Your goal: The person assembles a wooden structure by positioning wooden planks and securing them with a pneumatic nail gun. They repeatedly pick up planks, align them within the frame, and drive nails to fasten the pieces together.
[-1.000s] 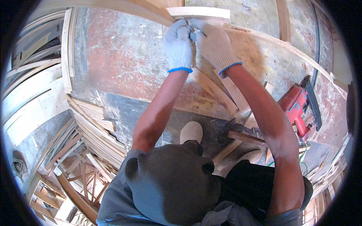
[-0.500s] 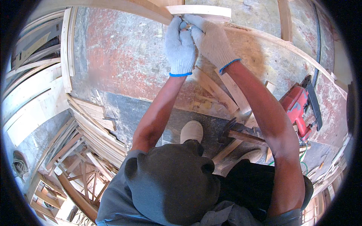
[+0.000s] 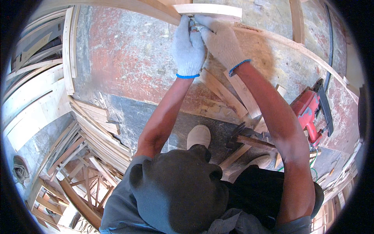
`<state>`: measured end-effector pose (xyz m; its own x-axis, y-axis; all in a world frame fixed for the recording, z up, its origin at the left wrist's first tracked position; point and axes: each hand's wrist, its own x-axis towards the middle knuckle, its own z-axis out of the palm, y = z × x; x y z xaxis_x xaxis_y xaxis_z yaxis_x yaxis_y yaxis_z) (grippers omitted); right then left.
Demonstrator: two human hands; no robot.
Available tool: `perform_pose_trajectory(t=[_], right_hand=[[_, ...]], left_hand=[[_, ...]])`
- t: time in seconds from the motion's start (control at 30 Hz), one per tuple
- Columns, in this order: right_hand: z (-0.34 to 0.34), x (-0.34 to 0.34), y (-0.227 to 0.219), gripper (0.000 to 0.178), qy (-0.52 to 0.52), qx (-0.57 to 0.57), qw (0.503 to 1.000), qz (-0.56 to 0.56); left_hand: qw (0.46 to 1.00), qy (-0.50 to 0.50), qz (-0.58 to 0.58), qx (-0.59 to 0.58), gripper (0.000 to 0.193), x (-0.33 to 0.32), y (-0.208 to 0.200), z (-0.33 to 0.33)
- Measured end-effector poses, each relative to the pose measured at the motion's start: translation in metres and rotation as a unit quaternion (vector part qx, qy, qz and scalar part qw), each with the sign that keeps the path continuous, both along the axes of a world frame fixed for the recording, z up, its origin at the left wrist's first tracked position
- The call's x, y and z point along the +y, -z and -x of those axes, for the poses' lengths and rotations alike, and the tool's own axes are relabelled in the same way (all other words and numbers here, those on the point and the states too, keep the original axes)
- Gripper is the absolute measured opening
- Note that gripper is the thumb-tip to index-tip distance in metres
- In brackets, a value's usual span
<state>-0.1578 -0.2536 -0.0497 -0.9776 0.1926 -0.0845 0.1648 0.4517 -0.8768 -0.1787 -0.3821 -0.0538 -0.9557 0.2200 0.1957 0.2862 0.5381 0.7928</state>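
Both my hands wear pale knit gloves with blue cuffs and meet at the top middle. My left hand [image 3: 187, 50] and my right hand [image 3: 223, 43] are closed, fingertips pinched together. Something small sits between the fingers; I cannot make out what it is. Just beyond the fingertips lies a short pale wood block [image 3: 214, 10]. A long wooden board [image 3: 150, 8] comes in from the upper left and ends beside the block, close to my left fingertips.
A red power tool [image 3: 306, 107] lies at the right. A hammer [image 3: 255, 141] rests below my right forearm. Loose wood offcuts [image 3: 222, 91] lie beneath my wrists. Stacked wood strips [image 3: 103, 132] fill the lower left, and a curved strip [image 3: 292, 43] runs along the right.
Both hands have shifted very slightly to the right, and the wood block appears slightly farther right too. The fingers remain pinched together.
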Motion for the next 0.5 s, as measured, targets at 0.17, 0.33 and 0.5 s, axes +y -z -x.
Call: perform_pose_trajectory(t=[0.17, 0.33, 0.5], right_hand=[[0.001, 0.0, 0.001, 0.042, 0.002, -0.002, 1.0, 0.001], [0.002, 0.001, 0.004, 0.042, 0.009, -0.009, 1.0, -0.003], [0.001, 0.001, -0.003, 0.042, -0.004, 0.011, 1.0, 0.006]], left_hand=[[0.999, -0.017, 0.008, 0.028, 0.048, 0.003, 0.0, -0.003], [0.996, 0.002, 0.059, 0.074, 0.045, 0.008, -0.011, -0.002], [0.991, 0.003, 0.088, 0.103, 0.041, 0.005, -0.01, 0.001]])
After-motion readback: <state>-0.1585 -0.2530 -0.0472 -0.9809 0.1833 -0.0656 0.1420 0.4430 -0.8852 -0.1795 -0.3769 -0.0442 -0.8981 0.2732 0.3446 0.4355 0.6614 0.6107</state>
